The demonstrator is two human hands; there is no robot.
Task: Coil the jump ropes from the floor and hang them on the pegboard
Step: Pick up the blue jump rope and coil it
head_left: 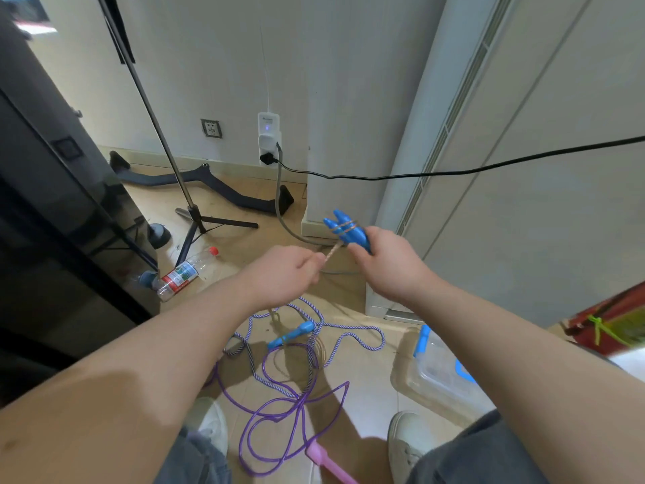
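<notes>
Now the right hand (387, 263) grips two blue plastic handles (343, 227), the left hand (282, 274) pinches their tan braided rope (330, 253); two purple ropes (352, 325) lie below.

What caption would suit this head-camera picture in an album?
Right hand grips blue handles, left hand holds the tan rope wound round them; two purple ropes lie on the floor.

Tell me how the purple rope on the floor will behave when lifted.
The purple rope probably hangs floppy: it lies in loose loops. It may snag the striped rope, which crosses it. Its glossy cord looks slippery; grip the pink handle.
</notes>
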